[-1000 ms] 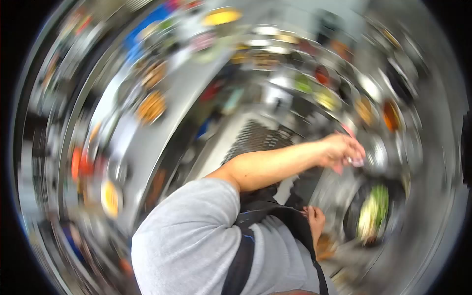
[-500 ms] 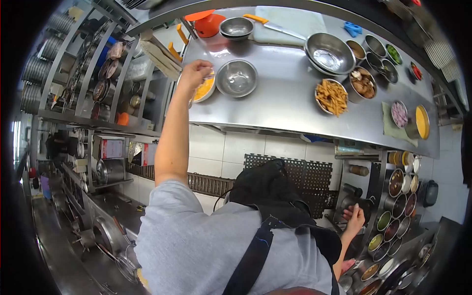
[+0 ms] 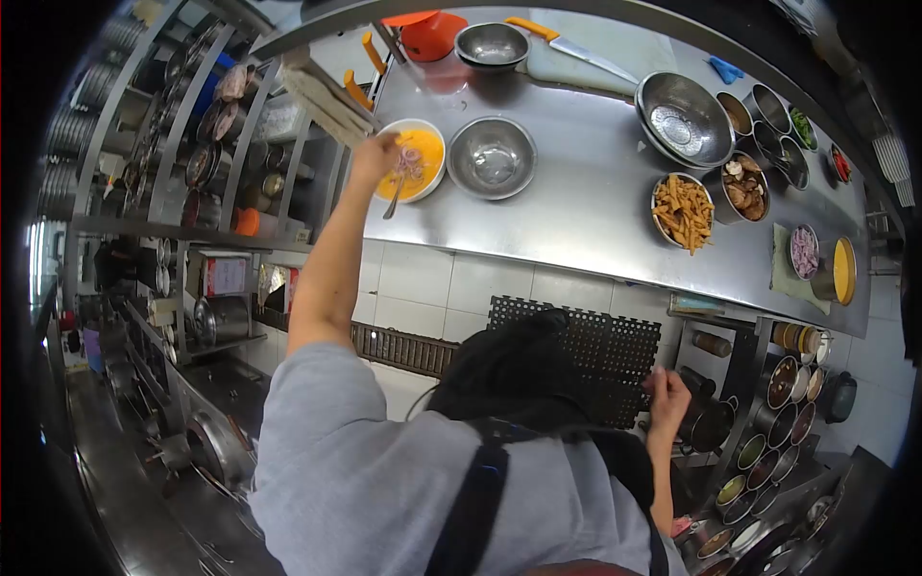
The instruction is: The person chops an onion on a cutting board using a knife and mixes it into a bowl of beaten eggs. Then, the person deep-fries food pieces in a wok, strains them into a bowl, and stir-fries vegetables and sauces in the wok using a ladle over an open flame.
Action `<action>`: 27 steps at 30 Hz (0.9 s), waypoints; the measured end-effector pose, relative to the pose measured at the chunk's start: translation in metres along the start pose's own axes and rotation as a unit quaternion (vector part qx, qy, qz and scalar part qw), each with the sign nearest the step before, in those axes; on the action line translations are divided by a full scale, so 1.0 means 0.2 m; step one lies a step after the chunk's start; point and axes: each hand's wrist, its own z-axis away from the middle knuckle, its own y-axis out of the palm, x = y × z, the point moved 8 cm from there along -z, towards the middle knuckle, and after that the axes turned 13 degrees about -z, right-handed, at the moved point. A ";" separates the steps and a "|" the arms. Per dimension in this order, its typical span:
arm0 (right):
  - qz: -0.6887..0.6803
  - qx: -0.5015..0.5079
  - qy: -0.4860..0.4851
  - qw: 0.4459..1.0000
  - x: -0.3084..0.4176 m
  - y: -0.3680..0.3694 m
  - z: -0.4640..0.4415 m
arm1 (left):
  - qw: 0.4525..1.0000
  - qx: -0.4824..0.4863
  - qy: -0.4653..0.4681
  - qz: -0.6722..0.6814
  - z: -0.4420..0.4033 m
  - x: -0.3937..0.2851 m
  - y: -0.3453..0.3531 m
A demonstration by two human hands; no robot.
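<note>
My left hand [image 3: 375,159] is at the upper left rim of a white bowl [image 3: 439,182], fingers drawn together over its edge; whether they hold anything is hidden. Yellow liquid [image 3: 423,144] fills the bowl, with thin purple onion slices [image 3: 409,165] in the middle. A metal spoon [image 3: 392,200] leans in it, its handle sticking out over the near rim. Close beside stands a steel mixing bowl [image 3: 492,158]. My right hand [image 3: 667,394] hangs away from the table at my right side, fingers curled, with nothing visible in them.
On the steel table are fried strips [image 3: 684,213], a pot of brown pieces [image 3: 745,188], chopped onion [image 3: 804,252], a yellow-filled container [image 3: 844,272] and stacked bowls [image 3: 684,120]. A knife [image 3: 595,62] lies across a white cutting board [image 3: 567,67]. Several sauce pots [image 3: 753,451] stand at lower right.
My left hand has moved down and left from above the white bowl to its rim, uncovering the onion and spoon. My right hand has shifted left and slightly up. The view has shifted.
</note>
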 end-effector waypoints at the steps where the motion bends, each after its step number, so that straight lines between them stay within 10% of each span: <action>1: -0.005 0.026 -0.013 1.000 -0.01 0.09 -0.01 | 1.000 0.003 -0.011 0.001 0.05 0.06 0.06; 3: -0.016 0.081 -0.004 0.997 -0.10 0.34 -0.08 | 0.948 -0.078 0.016 0.309 0.04 0.16 0.06; 7: 0.030 0.182 -0.126 0.975 0.25 0.92 0.01 | 1.000 -0.024 0.009 -0.003 0.13 0.15 0.09; 11: 0.050 0.300 -0.234 0.924 0.70 1.57 0.24 | 0.991 -0.075 0.001 0.110 0.15 0.24 -0.04; 18: 0.252 0.230 -0.244 0.908 0.85 2.70 0.07 | 0.978 0.064 -0.148 0.129 0.03 0.80 0.44; 23: 0.190 0.191 -0.116 0.956 0.64 2.71 -0.22 | 0.847 0.033 -0.190 0.495 0.08 0.89 0.35; 27: 0.247 0.095 -0.214 0.940 0.99 2.73 -0.27 | 0.911 0.140 -0.099 0.375 0.04 0.85 0.55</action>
